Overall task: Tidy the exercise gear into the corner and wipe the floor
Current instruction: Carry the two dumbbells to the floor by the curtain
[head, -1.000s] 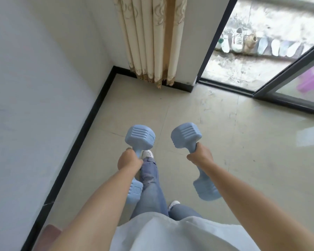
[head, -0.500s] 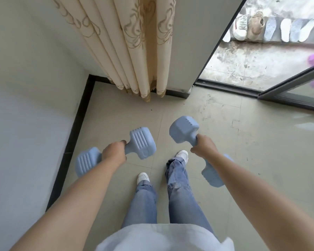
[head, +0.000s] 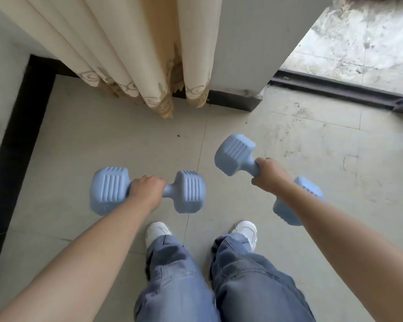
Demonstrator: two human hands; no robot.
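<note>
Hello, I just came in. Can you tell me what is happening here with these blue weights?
A person stands facing a room corner, holding one light blue dumbbell in each hand. The left hand grips the left dumbbell by its handle, lying roughly level. The right hand grips the right dumbbell at an angle. Both are above the tiled floor, not set down. A beige curtain hangs in the corner ahead.

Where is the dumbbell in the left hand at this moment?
In the head view the left hand grips this dumbbell crosswise at centre-left, above the floor, before the curtain in the corner.
</note>
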